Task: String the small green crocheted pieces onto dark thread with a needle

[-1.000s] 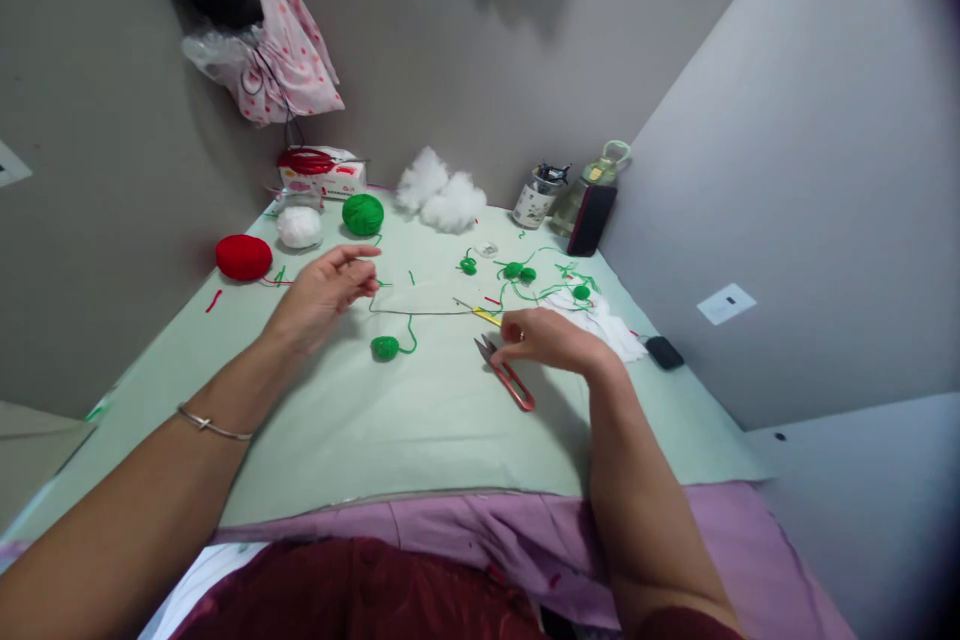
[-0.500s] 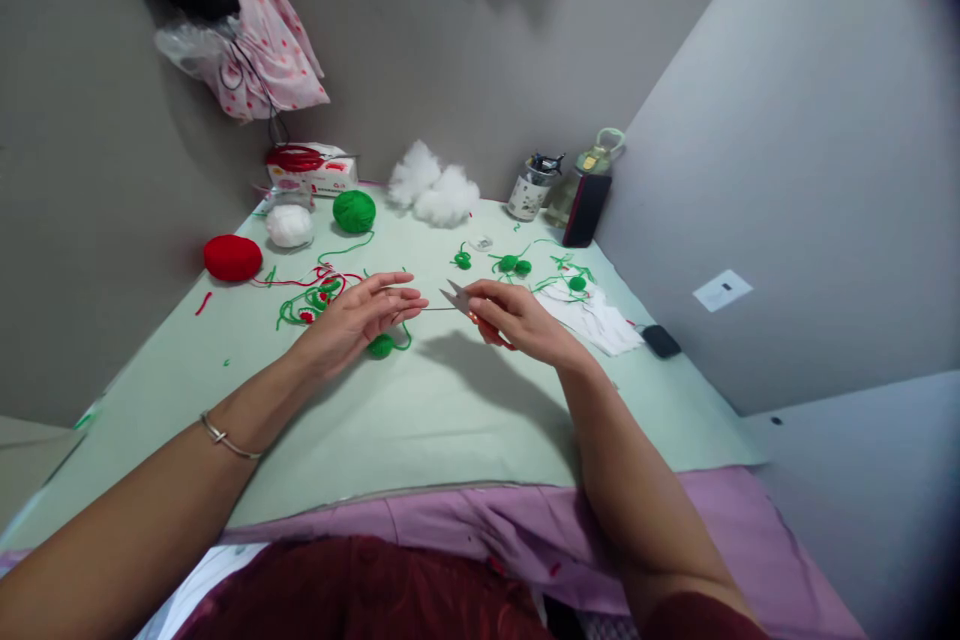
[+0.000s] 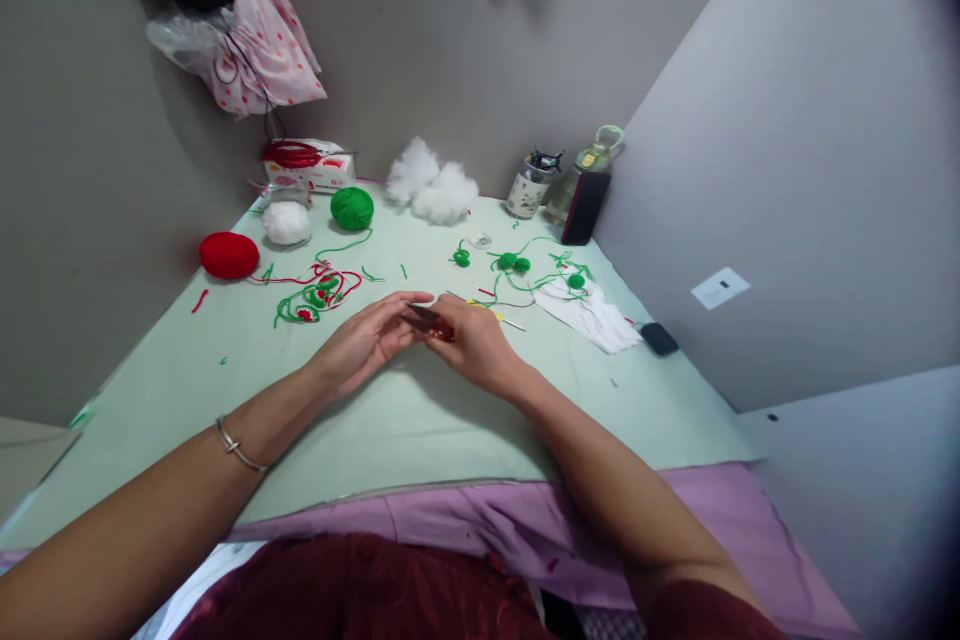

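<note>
Thread snips: red-handled, held above the worktop in the gap where the two hands meet.
Right hand: closed around the handle of the thread snips, knuckles up.
Left hand: fingers stretched out and close together, tips just at the blades; whether they pinch a strand cannot be told, as anything there is too thin to see.
Long axis: the snips lie nearly level and run across, from one hand to the other.
Pointing: the dark blade tips point at the left fingertips, and the handle end sits inside the right palm.
Done so far: small green crocheted pieces lie beyond the right hand and look finished, with short yarn ends scattered round them.
Left: a tangle of green and red yarn lies beyond the left hand and looks unfinished; no freshly cut end shows at the blades.
Beyond the left hand: a red yarn ball, a white yarn ball and a green yarn ball.
Far edge: white stuffing.
Beside the right hand: a thin metal needle or hook, and further out a white cloth.
</note>
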The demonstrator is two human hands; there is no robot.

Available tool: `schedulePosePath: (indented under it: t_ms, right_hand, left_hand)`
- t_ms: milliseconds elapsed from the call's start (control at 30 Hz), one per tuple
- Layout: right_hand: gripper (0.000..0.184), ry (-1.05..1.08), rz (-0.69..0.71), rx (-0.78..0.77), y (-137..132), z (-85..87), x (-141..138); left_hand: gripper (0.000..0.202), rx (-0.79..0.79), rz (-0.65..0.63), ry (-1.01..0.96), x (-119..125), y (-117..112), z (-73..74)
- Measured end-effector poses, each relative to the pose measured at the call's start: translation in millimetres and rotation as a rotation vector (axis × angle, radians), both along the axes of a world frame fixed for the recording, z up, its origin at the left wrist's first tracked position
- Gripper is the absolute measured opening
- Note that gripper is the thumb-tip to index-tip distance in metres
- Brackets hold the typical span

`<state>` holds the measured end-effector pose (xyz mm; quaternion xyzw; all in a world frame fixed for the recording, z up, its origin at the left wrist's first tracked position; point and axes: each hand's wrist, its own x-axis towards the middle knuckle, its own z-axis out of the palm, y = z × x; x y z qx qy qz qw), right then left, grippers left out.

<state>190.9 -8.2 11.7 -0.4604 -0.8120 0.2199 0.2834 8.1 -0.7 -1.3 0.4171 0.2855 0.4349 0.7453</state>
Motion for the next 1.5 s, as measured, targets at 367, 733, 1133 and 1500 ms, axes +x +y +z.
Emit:
schedulePosePath:
  t_ms: [367, 733, 1133, 1500]
  right_hand:
    - [0.033, 0.341, 0.002, -0.395, 4, 18.1, 11]
    - [0.044, 0.078, 0.082, -0.266, 3, 29.4, 26]
    - [0.049, 0.044, 0.045, -0.317, 0, 29.0, 20]
    - [0.042, 0.023, 0.053, -0.313, -2, 30.4, 21]
  left_hand:
    - [0.023, 0.110, 0.026, 0.266, -1, 1, -6.8]
    - [0.021, 0.174, 0.142, 0.317, -4, 1, 1.4]
    - [0.020, 0.263, 0.062, 0.419, -6, 0, 2.2]
    - [0.024, 0.247, 0.029, 0.424, -7, 0, 3.0]
